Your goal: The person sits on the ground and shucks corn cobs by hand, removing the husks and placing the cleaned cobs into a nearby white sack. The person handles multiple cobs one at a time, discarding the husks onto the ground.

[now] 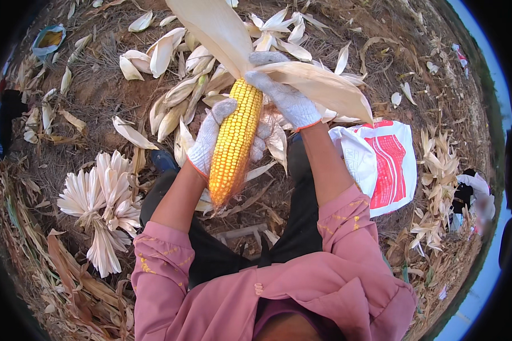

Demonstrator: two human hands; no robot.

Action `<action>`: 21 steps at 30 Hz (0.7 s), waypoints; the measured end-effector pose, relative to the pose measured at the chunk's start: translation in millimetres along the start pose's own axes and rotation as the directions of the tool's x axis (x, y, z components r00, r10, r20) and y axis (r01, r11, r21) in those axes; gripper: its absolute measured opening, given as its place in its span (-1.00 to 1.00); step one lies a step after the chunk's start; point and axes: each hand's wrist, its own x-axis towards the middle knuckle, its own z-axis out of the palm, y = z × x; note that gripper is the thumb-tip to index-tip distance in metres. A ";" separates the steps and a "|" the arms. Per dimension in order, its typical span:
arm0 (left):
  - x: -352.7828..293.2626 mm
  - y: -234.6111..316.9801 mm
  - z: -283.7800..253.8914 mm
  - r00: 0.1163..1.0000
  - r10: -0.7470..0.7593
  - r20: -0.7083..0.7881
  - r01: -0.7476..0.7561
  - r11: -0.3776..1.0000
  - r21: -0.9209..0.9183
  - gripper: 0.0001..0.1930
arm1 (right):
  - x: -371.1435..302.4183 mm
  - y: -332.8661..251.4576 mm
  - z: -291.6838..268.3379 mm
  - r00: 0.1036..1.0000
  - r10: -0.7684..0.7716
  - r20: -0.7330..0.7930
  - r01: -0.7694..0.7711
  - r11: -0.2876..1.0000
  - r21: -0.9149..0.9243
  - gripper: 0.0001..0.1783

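Observation:
A yellow ear of corn (236, 142) is held up in front of me, tip pointing down toward my lap, with tangled silk at its lower end. My left hand (207, 136), in a pale knit glove with an orange cuff, is wrapped round the ear's middle. At the ear's upper end my right hand (287, 99), gloved alike, closes on the base of the corn husk (330, 88). One wide dry leaf of that husk spreads right past the hand; another husk leaf (213, 28) stands up and away. The kernels are bare along the ear.
Unopened-looking ears in husks (176, 108) and loose husk leaves lie beyond my hands. Bundled husks (99, 199) sit at left, a white and red sack (381, 165) at right. An open bag with yellow contents (49, 41) stands far left. Another person (478, 199) is at far right.

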 end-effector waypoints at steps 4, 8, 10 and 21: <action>8.4 -13.5 1.2 0.980 0.033 -0.196 -0.043 0.998 -0.050 -0.46 | 9.1 10.5 -4.7 0.649 -0.752 0.119 0.664 0.482 -0.571 -0.64; 8.7 -17.8 -6.2 0.998 -0.028 -0.053 0.023 0.995 -0.097 -0.47 | 5.7 23.3 5.4 0.693 -0.720 -0.022 0.627 0.618 -0.474 -0.77; 8.0 -19.3 -4.2 0.990 -0.128 0.062 0.136 0.981 -0.137 -0.44 | 4.3 27.5 10.7 0.802 -0.550 -0.233 0.517 0.834 -0.190 -0.80; 10.3 -34.1 3.0 0.971 -0.042 0.233 0.098 0.968 -0.233 -0.39 | 30.0 17.0 4.7 0.848 0.419 -0.326 0.127 0.436 0.891 -0.68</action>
